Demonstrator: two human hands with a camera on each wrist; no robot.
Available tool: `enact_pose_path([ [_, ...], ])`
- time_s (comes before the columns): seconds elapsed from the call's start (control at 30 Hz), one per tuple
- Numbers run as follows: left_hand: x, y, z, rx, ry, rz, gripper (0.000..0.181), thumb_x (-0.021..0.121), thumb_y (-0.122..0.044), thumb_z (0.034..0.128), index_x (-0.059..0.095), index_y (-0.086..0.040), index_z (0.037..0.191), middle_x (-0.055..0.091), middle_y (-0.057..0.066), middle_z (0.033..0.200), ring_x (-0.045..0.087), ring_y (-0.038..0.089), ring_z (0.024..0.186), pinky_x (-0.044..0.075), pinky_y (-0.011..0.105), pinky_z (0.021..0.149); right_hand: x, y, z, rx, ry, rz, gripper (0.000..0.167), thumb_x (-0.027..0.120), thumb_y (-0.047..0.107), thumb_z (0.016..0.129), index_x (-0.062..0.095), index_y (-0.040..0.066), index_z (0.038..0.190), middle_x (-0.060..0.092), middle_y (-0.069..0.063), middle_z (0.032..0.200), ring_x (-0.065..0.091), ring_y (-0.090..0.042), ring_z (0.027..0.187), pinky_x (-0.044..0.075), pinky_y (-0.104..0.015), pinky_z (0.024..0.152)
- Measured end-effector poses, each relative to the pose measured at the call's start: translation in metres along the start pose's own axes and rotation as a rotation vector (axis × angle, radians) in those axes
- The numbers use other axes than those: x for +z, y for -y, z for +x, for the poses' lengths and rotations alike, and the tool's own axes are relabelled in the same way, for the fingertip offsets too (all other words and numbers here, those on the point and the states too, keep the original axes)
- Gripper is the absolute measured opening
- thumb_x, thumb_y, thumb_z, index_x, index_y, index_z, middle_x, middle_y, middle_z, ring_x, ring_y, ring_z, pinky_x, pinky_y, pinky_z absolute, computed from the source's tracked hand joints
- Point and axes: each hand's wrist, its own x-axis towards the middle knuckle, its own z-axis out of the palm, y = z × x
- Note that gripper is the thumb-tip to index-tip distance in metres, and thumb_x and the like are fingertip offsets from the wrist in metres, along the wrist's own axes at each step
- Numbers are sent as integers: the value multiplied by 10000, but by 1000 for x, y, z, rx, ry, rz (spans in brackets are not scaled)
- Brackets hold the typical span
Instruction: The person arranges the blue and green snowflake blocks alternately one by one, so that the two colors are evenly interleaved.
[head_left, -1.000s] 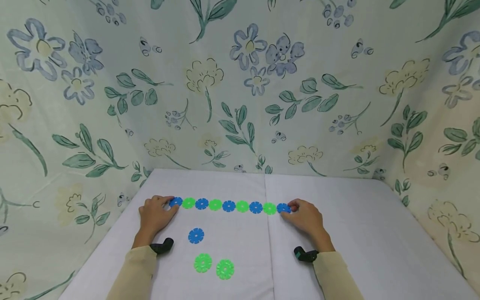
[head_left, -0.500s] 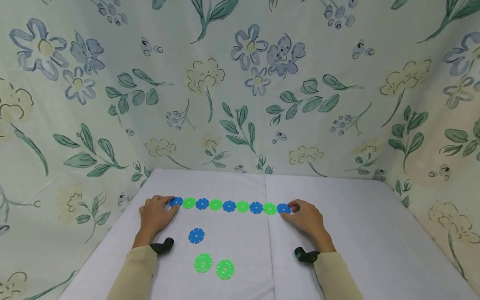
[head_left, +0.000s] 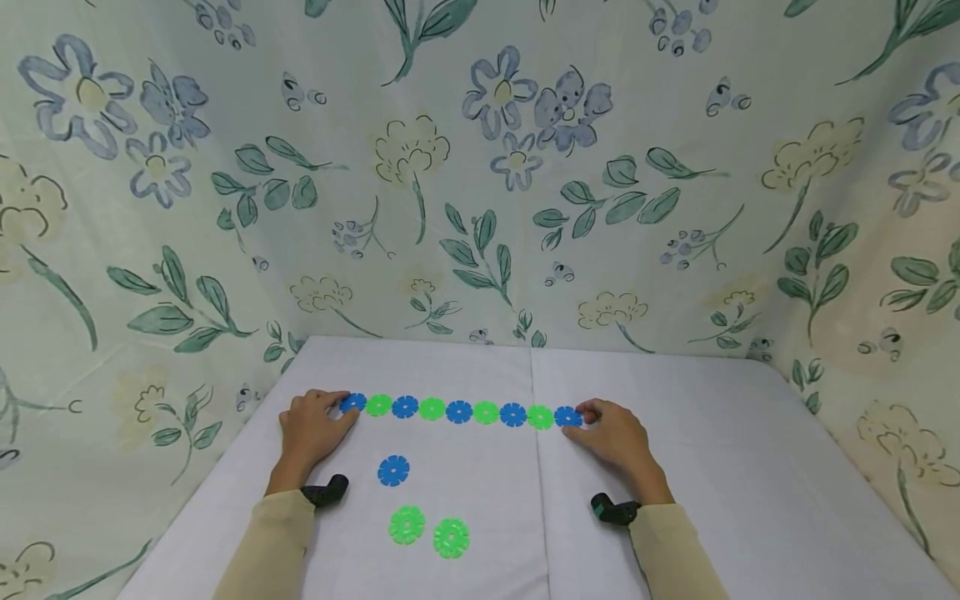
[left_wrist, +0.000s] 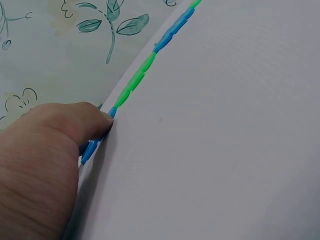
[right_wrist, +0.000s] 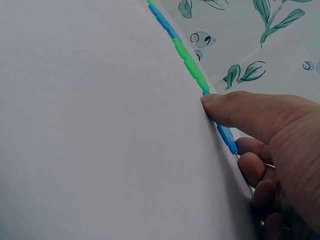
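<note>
Blue and green notched plastic discs form one straight row across the white table in the head view, colours alternating. At its left end my left hand pinches a blue notched disc between thumb and forefinger. The right-end blue notched disc is held likewise by my right hand. Both wrist views show the thumb on the near edge; each hand partly covers its disc. Between the ends run discs such as a green one and a blue one. Whether neighbours are interlocked or only touching, I cannot tell.
Nearer me lie a loose blue disc and two loose green discs, left of a crease in the white tablecloth. A floral curtain closes off the back and sides. Each wrist bears a black camera.
</note>
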Motion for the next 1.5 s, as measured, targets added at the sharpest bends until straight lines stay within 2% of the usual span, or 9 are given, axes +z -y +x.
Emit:
enact_pose_path([
  [0.7, 1, 1, -2, 0, -1, -3, 471, 677, -445, 913, 673, -181, 1304, 613, 198, 1253, 514, 403, 1137, 327, 561, 865, 0, 1, -1, 23, 17, 5, 525, 818, 504, 770, 703, 169, 1158, 666, 0, 978, 566, -195, 863, 457, -400, 761],
  [0.97, 2, 2, 0, -7, 6, -8, 480, 670, -449, 914, 665, -187, 1316, 605, 194, 1263, 506, 396, 1149, 324, 561, 876, -3, 3, -1, 23, 21, 15, 528, 813, 486, 783, 694, 162, 1182, 659, -14, 978, 561, -202, 852, 450, -363, 724],
  [1.07, 2, 2, 0, -10, 9, -9, 475, 670, -444, 914, 665, -191, 1316, 605, 193, 1261, 507, 395, 1148, 324, 562, 879, -5, 4, 0, 26, 16, 13, 520, 799, 477, 800, 688, 157, 1194, 661, -21, 986, 566, -208, 861, 465, -365, 736],
  [1.3, 3, 2, 1, -15, 15, -5, 485, 667, -458, 908, 665, -195, 1316, 603, 190, 1267, 506, 394, 1152, 325, 565, 886, -14, 14, -2, 28, 2, 14, 493, 771, 446, 846, 674, 155, 1231, 677, -72, 1088, 594, -269, 969, 488, -462, 813],
  [1.4, 3, 2, 2, -16, 15, -7, 485, 668, -465, 905, 669, -198, 1309, 606, 185, 1261, 507, 386, 1145, 321, 556, 881, -20, 20, -3, 36, -9, 9, 477, 753, 446, 866, 663, 170, 1245, 674, -83, 1118, 587, -286, 988, 481, -455, 814],
  [1.5, 3, 2, 2, -11, 10, -9, 479, 671, -464, 906, 673, -196, 1302, 609, 181, 1251, 508, 383, 1137, 315, 550, 868, -27, 27, -4, 11, -33, -5, 490, 752, 453, 866, 658, 169, 1254, 676, -92, 1113, 579, -271, 939, 486, -415, 775],
])
